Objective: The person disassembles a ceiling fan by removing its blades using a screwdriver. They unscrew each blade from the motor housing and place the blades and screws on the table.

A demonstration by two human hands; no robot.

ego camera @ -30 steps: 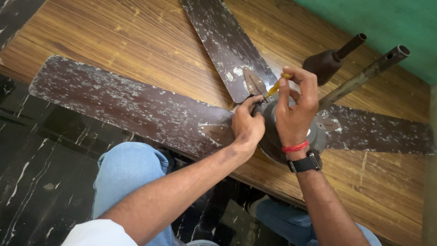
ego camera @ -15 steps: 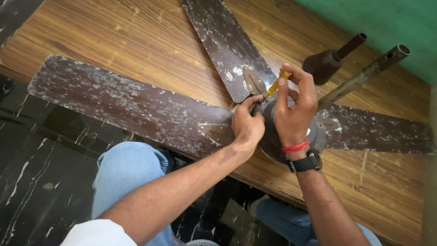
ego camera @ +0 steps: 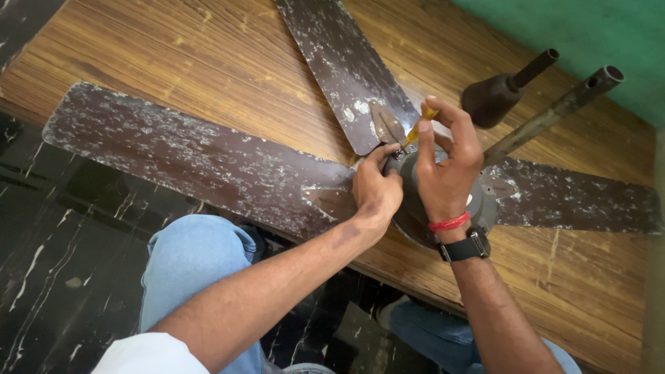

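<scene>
1. Head view: a dismantled ceiling fan lies on a wooden bench (ego camera: 208,62); its round grey motor (ego camera: 478,201) is the landmark here and sits near the bench's front edge.
2. The right hand (ego camera: 447,166) rests over the top of the motor, fingers pinched around a small screwdriver (ego camera: 419,125) with a yellow handle, tip angled down toward the motor's upper left rim.
3. The left hand (ego camera: 377,187) is just left of the motor, fingertips curled against the rim where the screwdriver tip meets it; whether it grips a small part there cannot be told.
4. A red thread and a black wristwatch (ego camera: 463,246) sit on the right wrist, in front of the motor.
5. Three worn brown blades spread from the motor: a long blade (ego camera: 187,149) to the left, another blade (ego camera: 339,62) running up and away, a third blade (ego camera: 575,197) to the right.
6. A metal rod (ego camera: 554,114) rises from the motor up to the right.
7. A dark cone-shaped cover (ego camera: 495,97) stands behind the motor, beside the rod.
8. Knees in blue jeans (ego camera: 190,266) lie below the motor over a black marble floor (ego camera: 48,277).
</scene>
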